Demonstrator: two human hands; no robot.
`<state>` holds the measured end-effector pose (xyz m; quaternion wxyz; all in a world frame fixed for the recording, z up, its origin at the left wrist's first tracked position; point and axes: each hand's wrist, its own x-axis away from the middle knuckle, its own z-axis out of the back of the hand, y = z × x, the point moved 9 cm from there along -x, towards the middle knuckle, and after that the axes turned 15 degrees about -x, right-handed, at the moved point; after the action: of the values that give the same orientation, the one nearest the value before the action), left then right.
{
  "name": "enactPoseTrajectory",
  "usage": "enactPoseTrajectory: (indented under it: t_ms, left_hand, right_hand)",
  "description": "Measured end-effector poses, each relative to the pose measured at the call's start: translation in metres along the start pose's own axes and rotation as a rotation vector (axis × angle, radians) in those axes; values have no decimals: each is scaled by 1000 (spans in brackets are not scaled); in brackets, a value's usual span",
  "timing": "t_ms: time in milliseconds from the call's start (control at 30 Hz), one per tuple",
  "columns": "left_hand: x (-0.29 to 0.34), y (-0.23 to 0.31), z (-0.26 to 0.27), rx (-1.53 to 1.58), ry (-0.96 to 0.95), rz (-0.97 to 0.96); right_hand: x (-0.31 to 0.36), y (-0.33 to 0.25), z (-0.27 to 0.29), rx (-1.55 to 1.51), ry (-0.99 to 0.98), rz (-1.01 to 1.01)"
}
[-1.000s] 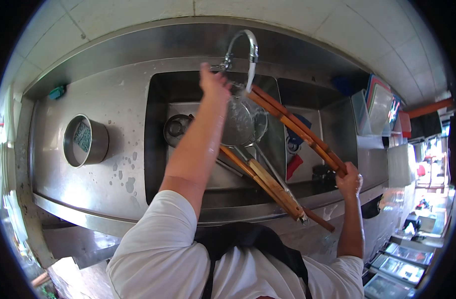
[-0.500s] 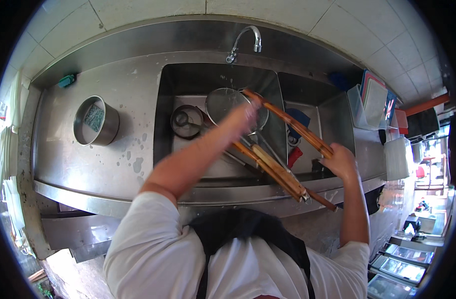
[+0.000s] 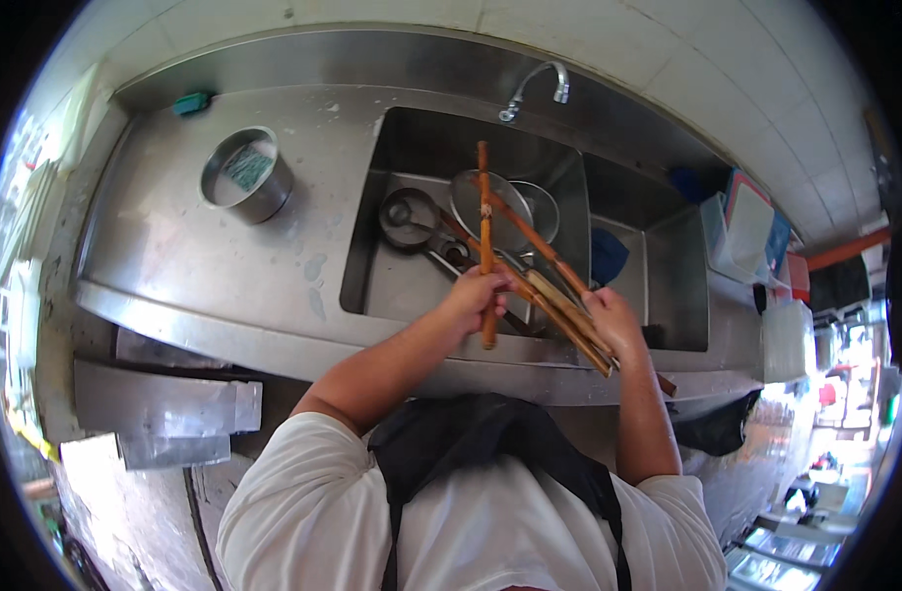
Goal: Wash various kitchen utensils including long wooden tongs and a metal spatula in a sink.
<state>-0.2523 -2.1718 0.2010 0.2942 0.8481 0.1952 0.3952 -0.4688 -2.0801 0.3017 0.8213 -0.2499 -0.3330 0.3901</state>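
My left hand [image 3: 481,295] is closed round the lower part of a brown bamboo stick [image 3: 485,212], which points away from me over the left sink basin [image 3: 367,286]. In my right hand [image 3: 613,320] is the near end of a second bamboo stick [image 3: 540,241], slanting far and left, its far part crossing behind the first. Below the hands, several wooden handles [image 3: 569,315] rest across the basin's near edge. Two round strainers [image 3: 468,202] lie beyond the sticks. A dark round pan or ladle [image 3: 404,231] sits to their left.
A steel pot [image 3: 269,202] with a green scouring pad [image 3: 248,168] stands on the left counter. The faucet [image 3: 560,89] arches behind the basin. A blue cloth-like thing [image 3: 609,258] lies in the right basin. Plastic tubs [image 3: 732,241] stand at the right.
My left hand has come back toward me and now holds one stick apart, pointing away. My right hand, with the other stick, has moved left. The view has turned slightly.
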Motion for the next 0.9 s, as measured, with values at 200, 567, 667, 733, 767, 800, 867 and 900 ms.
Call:
enactPoseTrajectory:
  t_ms: [200,567,667,733,767,800,867,900]
  left_hand:
    - [78,24,48,-96,181,21]
    - [119,31,92,-89,98,38]
    - [123,32,117,-94,42,76]
    - [135,43,134,-149,21,86]
    - [139,48,138,-202,-5,92]
    - [142,50,146,-209,-3,116]
    - [145,58,162,-235,-21,78]
    - [148,63,167,-271,-40,43]
  right_hand:
    - [-27,6,-3,175,57,197]
    - [-47,-133,-35,160,-18,672]
    - [-17,-282,-91,3,-70,977]
    - [3,-367,-155,-22,-241,983]
    - [15,-402,-185,-88,-232,1190]
    - [27,-436,-220,-51,-291,1315]
    - [26,-488,-295,-16,-411,1356]
    - [16,-506,-329,34,-417,1310]
